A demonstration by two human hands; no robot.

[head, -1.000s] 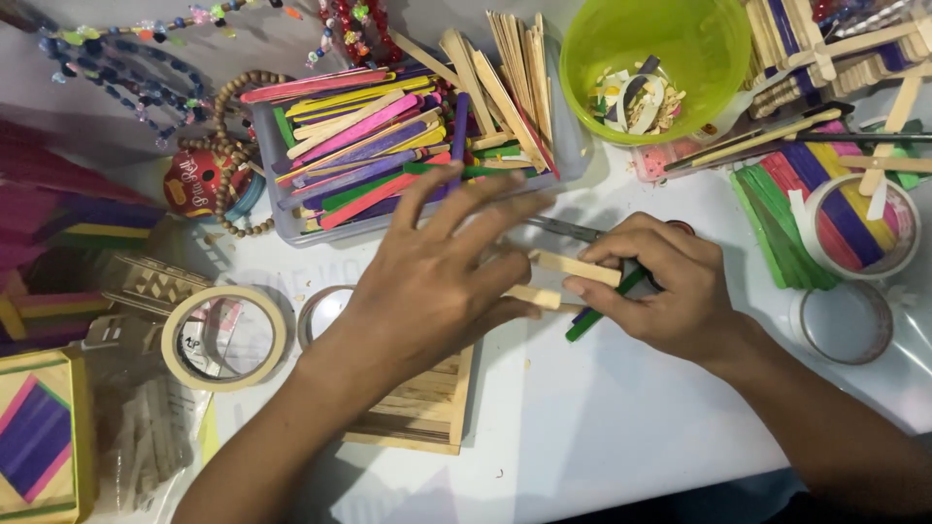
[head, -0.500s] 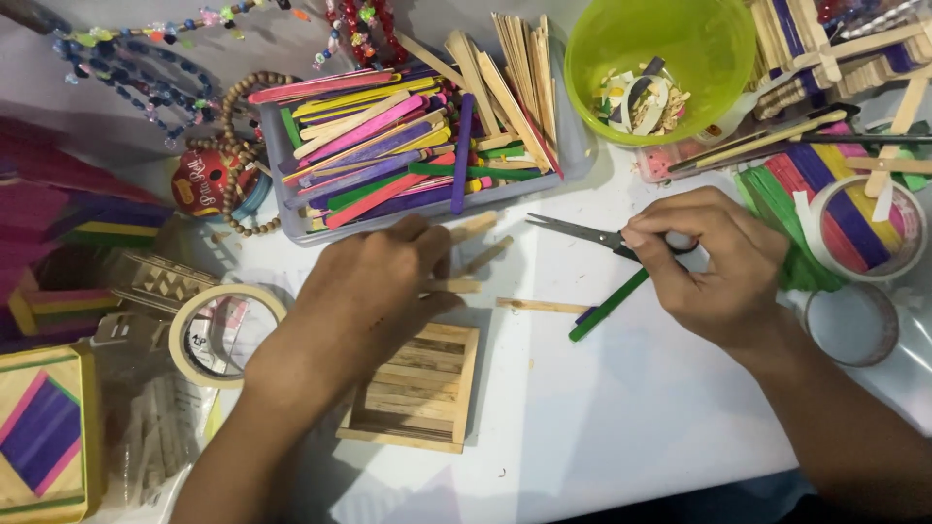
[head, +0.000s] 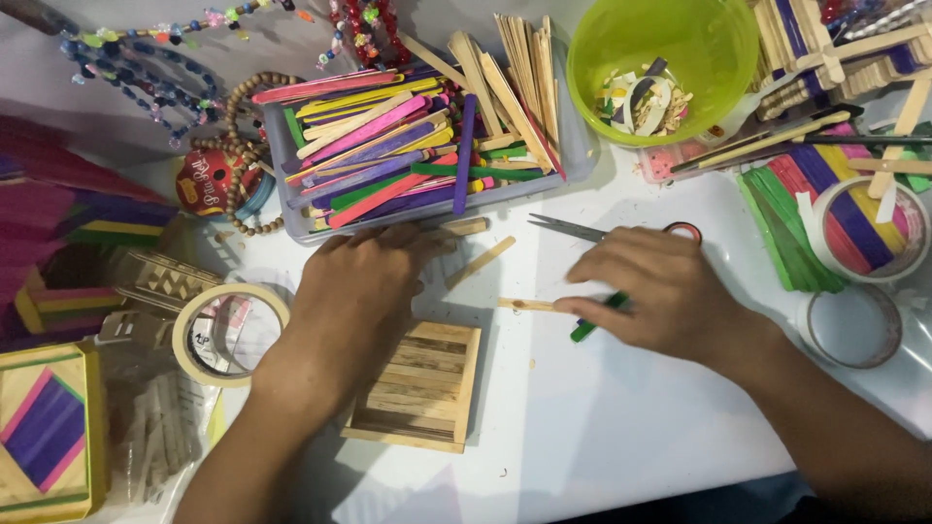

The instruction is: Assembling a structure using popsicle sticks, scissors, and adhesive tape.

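Right hand (head: 670, 296) lies fingers down on a green stick (head: 597, 317), fingertips touching a short plain stick (head: 524, 305); scissors (head: 573, 230) just beyond. Left hand (head: 364, 281) rests flat, fingers together, above the stick panel (head: 422, 383), holding nothing visible. Sticks judged light, stiff, snappable; grip mid-length by the edges.

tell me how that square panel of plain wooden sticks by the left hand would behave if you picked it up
The stick panel looks stiff: its slats lie tight and flat in layers. It is probably light, being thin wood. Lying flat on the white table, it should slide rather than roll or tip. The left hand rests just above it.
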